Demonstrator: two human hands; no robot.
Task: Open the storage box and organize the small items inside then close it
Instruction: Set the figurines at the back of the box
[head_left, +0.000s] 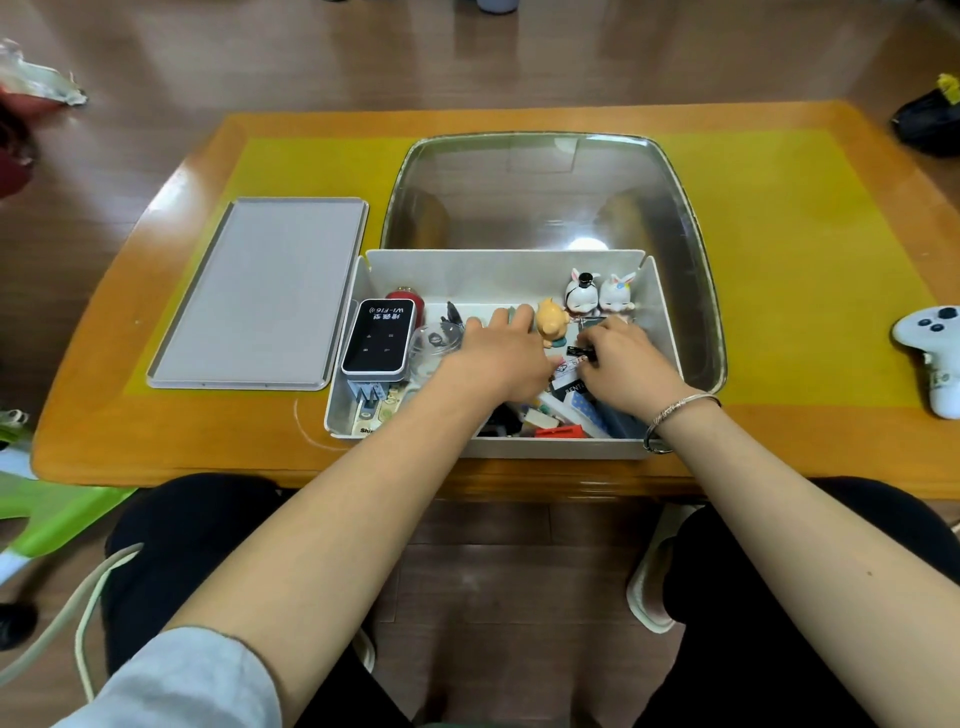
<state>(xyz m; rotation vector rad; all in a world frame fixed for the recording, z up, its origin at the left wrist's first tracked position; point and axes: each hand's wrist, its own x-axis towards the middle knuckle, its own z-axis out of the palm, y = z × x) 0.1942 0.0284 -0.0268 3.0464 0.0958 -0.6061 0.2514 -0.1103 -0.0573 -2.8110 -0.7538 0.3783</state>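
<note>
Flat grey rectangular lid (257, 293) lies on yellow mat (789, 270), left of box. White plastic storage box (498, 262) open at table's near edge, clear domed cover (550, 192) behind it. Inside left: glossy black-and-white device (377, 338) printed "Wi-Fi6". Left hand (498, 353) mid-box, fingers extended over clutter. Orange figurine (551, 319) between hands. Right hand (621, 364) pinches small black item (577, 352). Two white bunny figurines (600, 293) back right. White game controller (935, 353) far right.

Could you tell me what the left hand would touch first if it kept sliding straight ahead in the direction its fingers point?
Probably the far wall of the storage box. The left hand points up and away, passing just left of the yellow figurine; depth is unclear, so it might brush that first.
</note>
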